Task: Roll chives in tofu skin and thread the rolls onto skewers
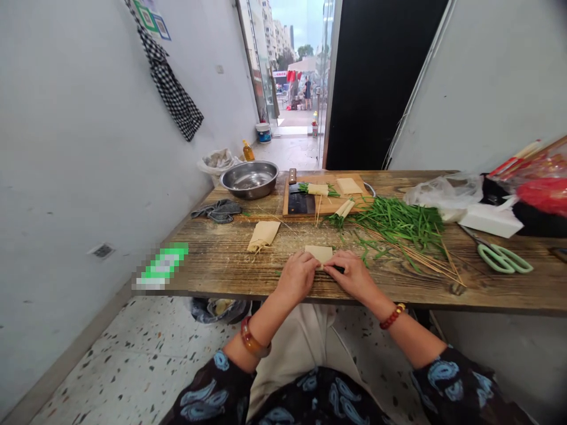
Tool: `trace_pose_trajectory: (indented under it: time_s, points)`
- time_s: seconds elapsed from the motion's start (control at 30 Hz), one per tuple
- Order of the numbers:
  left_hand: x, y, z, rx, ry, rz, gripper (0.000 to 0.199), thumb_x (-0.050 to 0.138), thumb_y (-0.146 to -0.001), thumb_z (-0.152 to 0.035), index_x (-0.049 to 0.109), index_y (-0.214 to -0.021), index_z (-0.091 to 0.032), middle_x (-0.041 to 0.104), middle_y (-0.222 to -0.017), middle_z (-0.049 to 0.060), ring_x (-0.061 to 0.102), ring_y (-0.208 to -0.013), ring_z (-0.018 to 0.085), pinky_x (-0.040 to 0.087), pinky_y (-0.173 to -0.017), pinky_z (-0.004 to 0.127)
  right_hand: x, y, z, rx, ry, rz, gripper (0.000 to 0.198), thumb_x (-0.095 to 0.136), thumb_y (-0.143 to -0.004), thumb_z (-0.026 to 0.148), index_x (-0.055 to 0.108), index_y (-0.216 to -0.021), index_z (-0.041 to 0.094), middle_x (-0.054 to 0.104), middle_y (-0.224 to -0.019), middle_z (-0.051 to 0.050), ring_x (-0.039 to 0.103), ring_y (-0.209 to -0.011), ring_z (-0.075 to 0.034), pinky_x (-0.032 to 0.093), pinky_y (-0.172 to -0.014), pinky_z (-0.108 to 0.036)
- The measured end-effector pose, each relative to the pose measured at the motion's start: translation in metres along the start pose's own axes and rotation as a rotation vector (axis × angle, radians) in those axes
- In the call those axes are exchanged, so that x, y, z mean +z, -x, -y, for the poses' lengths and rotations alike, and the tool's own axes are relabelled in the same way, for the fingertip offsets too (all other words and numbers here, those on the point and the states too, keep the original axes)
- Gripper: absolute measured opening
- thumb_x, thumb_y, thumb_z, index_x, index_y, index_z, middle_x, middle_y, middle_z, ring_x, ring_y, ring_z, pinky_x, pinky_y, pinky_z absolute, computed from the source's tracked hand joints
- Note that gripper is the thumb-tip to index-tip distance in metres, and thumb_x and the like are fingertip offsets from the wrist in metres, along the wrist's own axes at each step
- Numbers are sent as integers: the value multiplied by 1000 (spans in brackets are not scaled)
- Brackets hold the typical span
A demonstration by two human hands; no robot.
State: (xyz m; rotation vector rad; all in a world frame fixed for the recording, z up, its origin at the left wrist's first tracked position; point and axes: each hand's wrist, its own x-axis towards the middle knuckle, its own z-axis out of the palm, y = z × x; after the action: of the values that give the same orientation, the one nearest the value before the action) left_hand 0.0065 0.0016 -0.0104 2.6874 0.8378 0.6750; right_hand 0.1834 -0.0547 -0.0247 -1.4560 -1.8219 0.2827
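Observation:
Near the table's front edge, a small tan sheet of tofu skin (319,253) lies between my hands. My left hand (296,275) has its fingers closed on the sheet's near left edge. Closed too, my right hand (353,275) pinches its near right edge, and a dark bit, perhaps green leaf ends, pokes out beside those fingers. What is rolled inside is mostly hidden. A stack of similar sheets (264,235) lies to the left. Finished-looking rolls with greens (344,208) lie beyond, beside a heap of cut chives (401,220). Thin wooden skewers (416,255) lie to the right.
A wooden cutting board (328,206) bears a cleaver (301,199), another roll and one sheet. Back left stand a steel basin (250,179) and a grey cloth (217,211). Green-handled scissors (502,258), a white box (495,219) and plastic bags (445,192) lie right.

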Motion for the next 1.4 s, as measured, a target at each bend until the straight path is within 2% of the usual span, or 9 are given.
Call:
trace_pose_trajectory:
  time_s: [0.23,0.4,0.73,0.8,0.87,0.93,1.0,1.17,1.4]
  points:
    - [1,-1,8,-21,97,7,10,58,-82,-16,66,-88,-18,62,-91,5,56,-88,18,44,-79,32,1,0,-3,27,-18,3,11,63,-85,27,73,-82,23,67,-80,-4,58,-80,-19,42,-76,-33]
    - [-3,-7,8,-67,104,75,10,57,-84,-18,67,-86,-19,61,-91,4,56,-87,18,44,-79,32,-1,2,-2,34,-18,1,16,62,-85,27,71,-98,23,67,-82,-3,58,-80,-19,42,-75,-32]
    - [-3,-9,10,-83,86,42,8,62,-82,-23,69,-82,-21,61,-94,4,53,-93,20,42,-85,37,-6,3,13,-103,307,76,17,55,-90,32,69,-87,22,64,-86,-6,52,-85,-21,38,-74,-34]
    - [-6,-7,14,-69,109,2,9,66,-79,-24,70,-87,-22,62,-101,4,52,-98,21,42,-88,38,-5,2,14,-114,338,85,21,51,-93,31,68,-85,21,64,-84,-6,52,-83,-21,37,-74,-33]
    - [-12,-1,17,-71,122,-107,17,67,-78,-21,68,-95,-22,61,-106,4,52,-102,21,41,-91,39,-3,1,13,-120,343,90,22,49,-94,31,67,-85,22,63,-84,-6,51,-83,-21,36,-74,-33]
    - [-19,8,16,-92,99,-261,16,62,-82,-18,67,-97,-22,62,-103,5,53,-100,20,42,-91,39,-3,1,13,-120,342,94,22,49,-94,32,67,-86,22,64,-85,-6,51,-85,-21,36,-74,-33]
    - [-25,17,12,-50,39,-323,15,56,-87,-18,66,-95,-22,62,-97,5,53,-95,19,43,-87,37,-3,2,13,-119,345,98,21,50,-94,32,67,-86,22,64,-85,-6,51,-85,-21,36,-73,-33]
    - [-21,23,5,221,-72,-92,22,45,-92,-16,63,-103,-19,63,-101,7,52,-95,18,46,-87,34,-5,2,14,-111,354,98,21,50,-93,31,67,-85,22,65,-85,-6,51,-84,-22,35,-73,-34]
    - [-12,9,19,280,-139,-6,23,40,-95,-19,62,-100,-16,64,-98,8,55,-95,19,46,-88,35,-5,1,13,-118,364,98,22,51,-93,32,68,-85,22,65,-85,-6,52,-85,-21,34,-72,-34]
